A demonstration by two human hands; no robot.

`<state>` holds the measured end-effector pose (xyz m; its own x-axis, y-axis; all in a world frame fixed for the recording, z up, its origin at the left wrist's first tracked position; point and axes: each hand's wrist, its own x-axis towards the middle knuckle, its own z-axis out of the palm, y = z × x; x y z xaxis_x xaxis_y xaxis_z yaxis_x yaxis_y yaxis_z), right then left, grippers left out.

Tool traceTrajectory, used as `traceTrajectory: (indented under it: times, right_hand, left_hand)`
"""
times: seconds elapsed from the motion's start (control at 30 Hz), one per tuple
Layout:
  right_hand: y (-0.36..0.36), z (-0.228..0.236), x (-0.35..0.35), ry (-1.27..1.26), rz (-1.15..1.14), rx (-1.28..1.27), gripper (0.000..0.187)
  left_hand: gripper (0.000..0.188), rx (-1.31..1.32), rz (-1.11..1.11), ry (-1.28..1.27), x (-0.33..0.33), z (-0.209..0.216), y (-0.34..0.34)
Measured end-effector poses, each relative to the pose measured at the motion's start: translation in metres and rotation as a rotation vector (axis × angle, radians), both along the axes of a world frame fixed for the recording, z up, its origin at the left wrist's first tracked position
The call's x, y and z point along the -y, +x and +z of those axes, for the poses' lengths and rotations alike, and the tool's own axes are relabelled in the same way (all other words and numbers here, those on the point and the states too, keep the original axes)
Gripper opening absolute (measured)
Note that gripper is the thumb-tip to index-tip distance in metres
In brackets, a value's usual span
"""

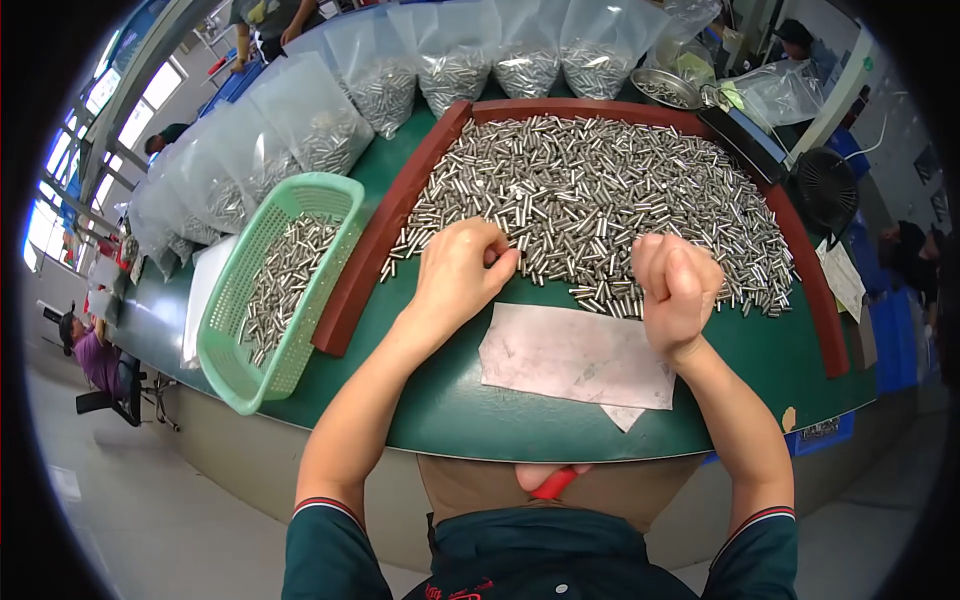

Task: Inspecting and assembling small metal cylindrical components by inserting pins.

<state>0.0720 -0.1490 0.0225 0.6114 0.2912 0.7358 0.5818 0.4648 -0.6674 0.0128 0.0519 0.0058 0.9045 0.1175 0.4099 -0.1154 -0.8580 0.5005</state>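
A wide heap of small shiny metal pins is spread over the green table in front of me. My left hand is over the heap's near left edge, its fingers curled in and the thumb close to the forefinger. What it holds, if anything, is hidden. To the right, my right hand is closed in a fist by the heap's near edge, and its contents cannot be seen. Between my forearms lies a stained, pale pink cloth, its right end beside my right wrist.
Dark red strips border the heap. A green plastic basket holding more pins stands at left. Clear bags of pins line the back. A metal bowl and black fan are at right. Other people are in the background.
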Motion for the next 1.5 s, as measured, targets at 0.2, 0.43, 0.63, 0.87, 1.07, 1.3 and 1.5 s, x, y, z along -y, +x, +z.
traceTrajectory:
  times: [0.2,0.43,0.63,0.87,1.07,1.3,1.5]
  right_hand:
    - [-0.005,0.004,-0.001,-0.041,0.031,0.140,0.025]
    - [-0.003,-0.007,0.002,-0.087,-0.026,0.090,0.023]
    - [0.000,-0.001,-0.004,-0.067,-0.009,-0.064,0.028]
    - [-0.003,-0.010,0.009,-0.072,-0.052,-0.156,0.036]
    - [-0.009,-0.008,0.009,-0.006,0.042,-0.384,0.034]
    - [-0.019,-0.003,0.009,0.185,0.316,-0.708,0.038]
    - [-0.014,-0.011,0.008,0.105,0.387,-0.819,0.040]
  left_hand:
    - [0.012,-0.048,0.035,0.024,0.003,-0.014,-0.008]
    - [0.008,0.105,-0.013,0.305,0.011,-0.015,0.000]
    - [0.008,-0.046,0.026,0.439,0.016,-0.001,0.004]
    - [0.006,-0.015,-0.004,0.422,0.007,-0.006,0.000]
    - [0.015,0.041,-0.410,0.248,0.056,0.003,-0.016]
    - [0.015,-0.102,-0.416,0.183,0.064,0.007,-0.024]
    - [0.014,-0.070,-0.368,0.113,0.064,-0.005,-0.023]
